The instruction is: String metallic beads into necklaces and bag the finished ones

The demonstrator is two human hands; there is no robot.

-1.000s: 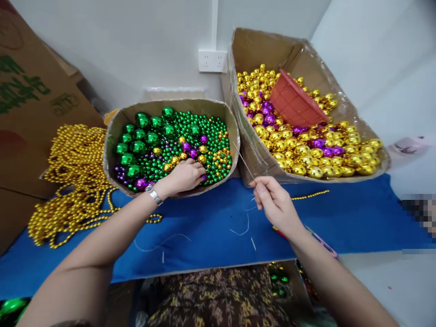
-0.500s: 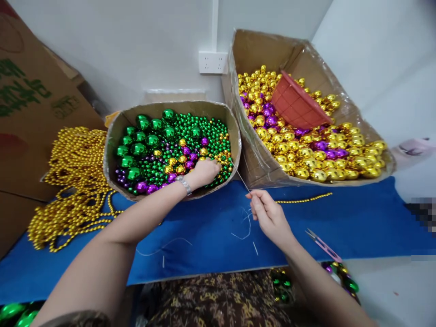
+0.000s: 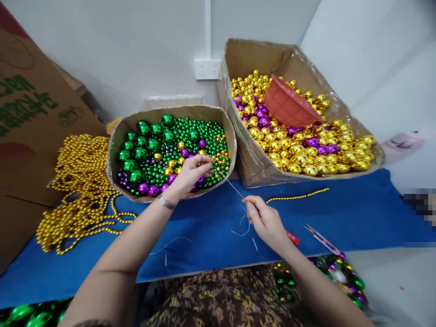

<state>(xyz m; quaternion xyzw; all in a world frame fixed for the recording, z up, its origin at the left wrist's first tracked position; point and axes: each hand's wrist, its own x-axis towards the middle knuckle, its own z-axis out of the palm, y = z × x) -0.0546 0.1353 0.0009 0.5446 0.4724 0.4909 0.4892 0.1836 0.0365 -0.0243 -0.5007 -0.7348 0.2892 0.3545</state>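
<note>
My left hand [image 3: 192, 175], a silver bracelet on its wrist, hovers over the near right side of a cardboard box [image 3: 114, 181] of green, gold and purple beads [image 3: 184, 131]. Its fingers are bent with a gap between them and the thumb; no bead shows in them. Over the blue cloth my right hand [image 3: 264, 220] pinches a long thin needle [image 3: 235, 188], which slants up and left to the box rim. White thread [image 3: 243, 232] curls on the cloth beside that hand.
A bigger box [image 3: 245, 163] of gold and purple beads holds a red plastic basket [image 3: 289, 102]. Gold bead strings [image 3: 81, 168] heap at left. Pink-handled thread snips [image 3: 323, 239], a short gold strand [image 3: 299, 196] and a red object [image 3: 292, 237] lie on the blue cloth [image 3: 204, 236].
My left hand has lifted out of the beads and shifted left, its fingers opening. My right hand has moved slightly left and down with the needle. The view has shifted a little.
</note>
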